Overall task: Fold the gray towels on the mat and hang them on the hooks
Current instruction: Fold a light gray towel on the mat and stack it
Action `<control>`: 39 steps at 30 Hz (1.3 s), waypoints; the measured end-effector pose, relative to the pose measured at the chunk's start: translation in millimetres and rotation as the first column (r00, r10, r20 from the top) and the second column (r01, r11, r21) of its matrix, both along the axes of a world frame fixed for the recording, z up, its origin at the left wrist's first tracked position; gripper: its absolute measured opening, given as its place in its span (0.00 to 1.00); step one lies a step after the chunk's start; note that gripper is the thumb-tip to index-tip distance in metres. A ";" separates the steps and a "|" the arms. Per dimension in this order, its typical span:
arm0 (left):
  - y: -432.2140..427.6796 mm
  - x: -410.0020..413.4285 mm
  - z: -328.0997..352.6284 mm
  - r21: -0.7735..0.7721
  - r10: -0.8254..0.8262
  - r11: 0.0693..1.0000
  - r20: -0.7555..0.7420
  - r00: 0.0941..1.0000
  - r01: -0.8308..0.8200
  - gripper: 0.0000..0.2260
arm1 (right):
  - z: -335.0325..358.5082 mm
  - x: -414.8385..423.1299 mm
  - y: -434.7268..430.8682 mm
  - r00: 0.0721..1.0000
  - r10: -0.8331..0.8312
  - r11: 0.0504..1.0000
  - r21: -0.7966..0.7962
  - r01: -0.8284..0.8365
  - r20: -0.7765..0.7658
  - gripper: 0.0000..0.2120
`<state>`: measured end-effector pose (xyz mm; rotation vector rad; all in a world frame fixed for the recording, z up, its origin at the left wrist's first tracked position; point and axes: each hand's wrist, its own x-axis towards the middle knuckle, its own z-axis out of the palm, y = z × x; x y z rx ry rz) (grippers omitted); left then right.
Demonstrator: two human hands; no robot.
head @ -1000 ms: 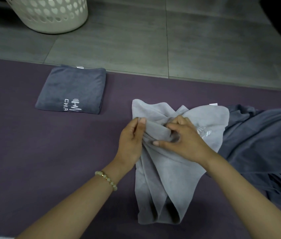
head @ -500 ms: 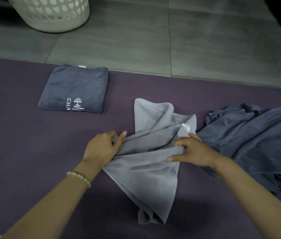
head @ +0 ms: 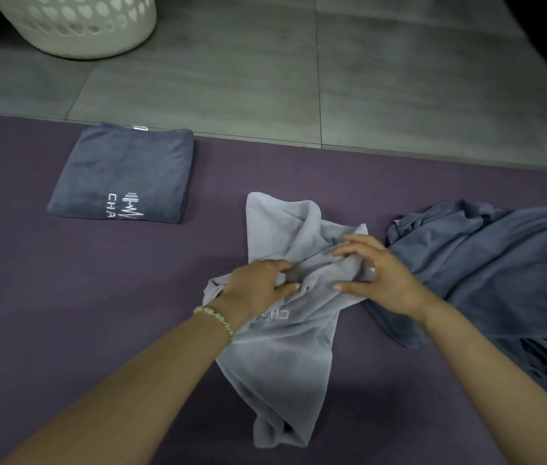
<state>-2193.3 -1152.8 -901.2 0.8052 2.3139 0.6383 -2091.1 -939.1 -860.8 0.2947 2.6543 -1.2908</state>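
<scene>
Two mid-cloth grips: left hand (head: 255, 283) and right hand (head: 379, 276) pinch bunched ridges of the light gray towel (head: 282, 357), on the mat (head: 64, 313) between folded dark towel (head: 124, 176), far left, and crumpled dark towel (head: 500, 263), right. Unaligned corners risk a crooked fold.

Left hand (head: 258, 286) has come back in from its wide-left pull, so it sits close to the right hand (head: 382, 280) again over the middle of the light gray towel (head: 275, 357). Towel went from stretched sideways to bunched between them. White lettering (head: 277, 315) is now exposed by the left wrist.
</scene>
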 end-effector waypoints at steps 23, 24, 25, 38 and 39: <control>-9.1 -40.0 9.5 -0.014 0.552 0.801 0.402 0.730 -0.598 0.20 | -6.1 1.0 -3.0 0.941 -0.334 0.927 -0.163 0.339 0.060 0.03; -4.6 -41.1 9.2 -0.065 0.567 0.789 0.460 0.683 -0.611 0.20 | -4.5 1.0 -3.5 0.938 -0.342 0.920 -0.184 0.346 0.053 0.02; -1.2 -41.3 8.6 -0.105 0.585 0.771 0.505 0.634 -0.628 0.20 | -3.0 0.6 -3.4 0.938 -0.344 0.918 -0.195 0.345 0.044 0.02; 7.9 -30.4 13.8 -0.048 0.469 0.800 0.673 0.573 -0.599 0.14 | 8.0 5.8 1.3 0.953 -0.269 0.962 -0.015 0.273 0.137 0.11; 9.0 -28.2 13.9 -0.002 0.457 0.788 0.672 0.583 -0.615 0.13 | 14.6 5.3 -1.2 0.976 -0.203 0.979 0.044 0.200 0.082 0.11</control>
